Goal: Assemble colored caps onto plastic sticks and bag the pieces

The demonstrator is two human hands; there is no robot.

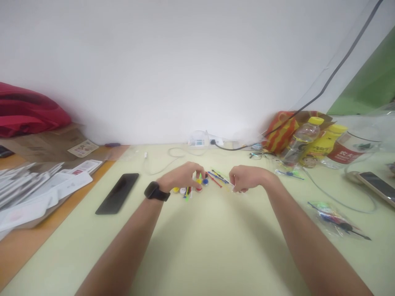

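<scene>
My left hand [185, 176], with a black watch on the wrist, curves over small coloured plastic pieces on the table. Its thumb and fingers are apart, with yellow and green bits showing between them. A blue round piece [205, 181] lies just beyond the fingertips, and a white round piece [183, 190] lies below the palm. Thin coloured sticks [217, 177], some red, blue and black, lie between the two hands. My right hand [246, 178] is closed just right of these sticks, fingers pinched together; what they hold is blurred.
A black phone [117, 193] lies left, beside stacked white packets [46, 193]. At right are a clear bag of plastic parts [338, 220], another phone [378, 185], yellow-capped bottles [327, 146] and a red-yellow bag [279, 131]. Cables run along the back near the wall.
</scene>
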